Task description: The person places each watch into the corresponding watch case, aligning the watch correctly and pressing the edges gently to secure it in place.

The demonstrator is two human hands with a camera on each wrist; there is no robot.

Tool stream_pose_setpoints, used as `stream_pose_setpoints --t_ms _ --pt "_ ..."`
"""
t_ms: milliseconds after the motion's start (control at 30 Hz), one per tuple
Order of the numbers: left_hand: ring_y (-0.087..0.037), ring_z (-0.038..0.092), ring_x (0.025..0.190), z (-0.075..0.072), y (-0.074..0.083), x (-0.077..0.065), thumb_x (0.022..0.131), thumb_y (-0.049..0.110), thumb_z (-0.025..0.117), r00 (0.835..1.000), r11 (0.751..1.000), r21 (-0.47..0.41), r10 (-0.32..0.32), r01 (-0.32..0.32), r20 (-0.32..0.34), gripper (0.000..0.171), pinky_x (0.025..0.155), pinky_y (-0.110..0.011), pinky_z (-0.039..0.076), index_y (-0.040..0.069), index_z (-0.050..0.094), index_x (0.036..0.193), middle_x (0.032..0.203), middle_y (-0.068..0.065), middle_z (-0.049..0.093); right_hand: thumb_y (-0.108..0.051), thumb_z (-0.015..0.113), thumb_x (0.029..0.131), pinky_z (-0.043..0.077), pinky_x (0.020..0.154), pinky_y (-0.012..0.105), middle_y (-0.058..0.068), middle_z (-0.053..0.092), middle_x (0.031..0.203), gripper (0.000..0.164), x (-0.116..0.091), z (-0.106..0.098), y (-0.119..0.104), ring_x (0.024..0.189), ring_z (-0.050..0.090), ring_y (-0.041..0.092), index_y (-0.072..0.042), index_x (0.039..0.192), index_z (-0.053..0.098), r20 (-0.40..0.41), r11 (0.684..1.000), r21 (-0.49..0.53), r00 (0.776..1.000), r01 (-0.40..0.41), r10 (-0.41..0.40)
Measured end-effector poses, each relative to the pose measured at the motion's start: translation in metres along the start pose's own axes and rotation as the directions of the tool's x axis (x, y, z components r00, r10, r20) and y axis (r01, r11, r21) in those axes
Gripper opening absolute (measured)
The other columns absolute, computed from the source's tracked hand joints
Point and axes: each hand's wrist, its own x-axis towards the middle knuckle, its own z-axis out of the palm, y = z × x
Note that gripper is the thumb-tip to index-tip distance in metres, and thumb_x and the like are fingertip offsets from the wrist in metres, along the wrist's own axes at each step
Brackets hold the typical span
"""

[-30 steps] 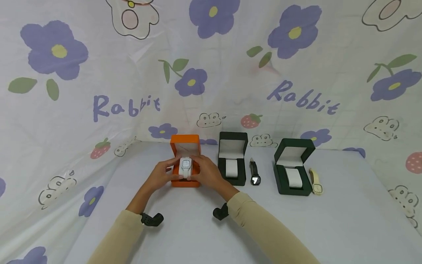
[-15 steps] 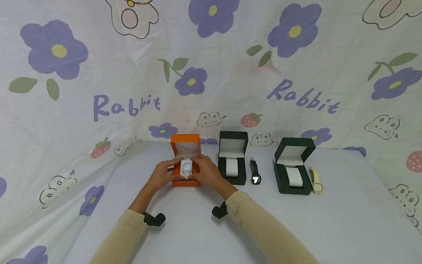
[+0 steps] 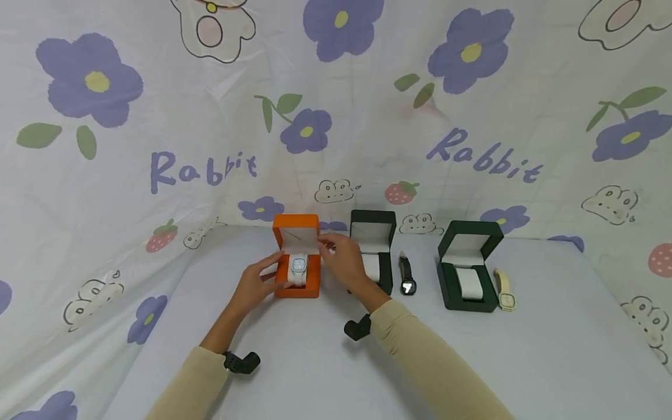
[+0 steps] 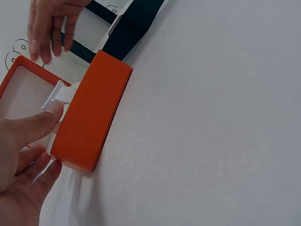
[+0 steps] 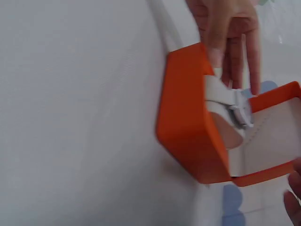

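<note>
A white watch [image 3: 299,265] sits on its cushion inside an orange watch box [image 5: 186,101], whose lid stands raised. At the box's left side my left hand [image 3: 255,284] holds on, its thumb at the front edge by the white strap and its fingers along the outer side. My right hand [image 3: 343,259] is beside the lid's right edge, fingertips close to it and loosely bent. Nothing shows in its grasp. In the left wrist view the right hand [image 4: 54,26] hangs above the box's far end.
A black watch box [image 3: 387,271], partly behind my right hand, stands open with a white cushion. Right of it lie a black watch [image 3: 406,277], an open dark green watch box [image 3: 455,294] and a gold watch [image 3: 505,291]. A patterned cloth [image 3: 367,146] hangs behind.
My right hand has let go of the white watch and moved up and right to the lid's edge. The watch has lowered slightly into the orange box; my left hand stays at its left side.
</note>
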Motion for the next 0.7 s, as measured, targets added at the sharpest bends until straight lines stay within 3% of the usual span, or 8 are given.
stream_pose_setpoints --t_ms 100,200,367,533,700 --pt "-0.039 0.043 0.141 -0.001 0.0 -0.003 0.08 0.001 0.085 1.0 1.0 -0.022 -0.009 0.008 -0.03 0.08 0.103 -0.054 0.049 0.005 0.048 0.151 0.155 -0.016 0.045 -0.009 0.067 0.098 0.059 0.085 0.037 0.009 0.074 0.106 0.019 0.008 -0.007 -0.006 0.093 0.067 0.023 -0.002 0.115 0.074 -0.147 0.999 0.015 0.988 0.045 -0.043" --pt "-0.042 0.044 0.14 0.0 -0.001 -0.004 0.08 0.003 0.086 0.999 0.999 -0.023 -0.04 0.039 -0.028 0.082 0.105 -0.054 0.047 0.003 0.046 0.152 0.155 -0.018 0.044 -0.01 0.065 0.099 0.058 0.09 0.041 0.011 0.068 0.124 0.028 0.016 -0.011 -0.009 0.104 0.065 0.025 -0.004 0.127 0.068 -0.15 0.996 0.069 0.988 0.048 -0.038" --pt "-0.041 0.046 0.139 0.0 0.0 -0.006 0.082 0.008 0.085 0.996 0.995 -0.043 -0.092 0.092 -0.011 0.084 0.111 -0.052 0.041 -0.001 0.04 0.153 0.156 -0.02 0.041 -0.019 0.063 0.102 0.051 0.104 0.046 0.01 0.043 0.157 0.054 0.023 -0.012 -0.01 0.133 0.051 0.028 -0.009 0.152 0.046 0.06 0.982 0.176 0.997 -0.064 0.054" --pt "-0.04 0.045 0.139 0.0 0.001 -0.009 0.084 0.008 0.084 0.991 0.987 -0.095 -0.13 0.131 0.015 0.084 0.11 -0.05 0.043 -0.005 0.038 0.152 0.157 -0.022 0.037 -0.032 0.06 0.104 0.042 0.113 0.048 0.01 0.036 0.162 0.068 0.023 -0.008 -0.009 0.144 0.041 0.032 -0.011 0.161 0.028 0.245 0.947 0.237 0.957 -0.215 0.155" --pt "-0.039 0.044 0.139 0.0 0.0 -0.008 0.085 0.012 0.084 0.987 0.983 -0.081 -0.16 0.162 0.031 0.082 0.109 -0.046 0.043 -0.003 0.039 0.152 0.155 -0.022 0.04 -0.037 0.058 0.104 0.035 0.118 0.044 0.014 0.031 0.162 0.075 0.021 -0.01 -0.012 0.146 0.038 0.032 -0.01 0.163 0.019 0.321 0.916 0.313 0.935 -0.253 0.149"
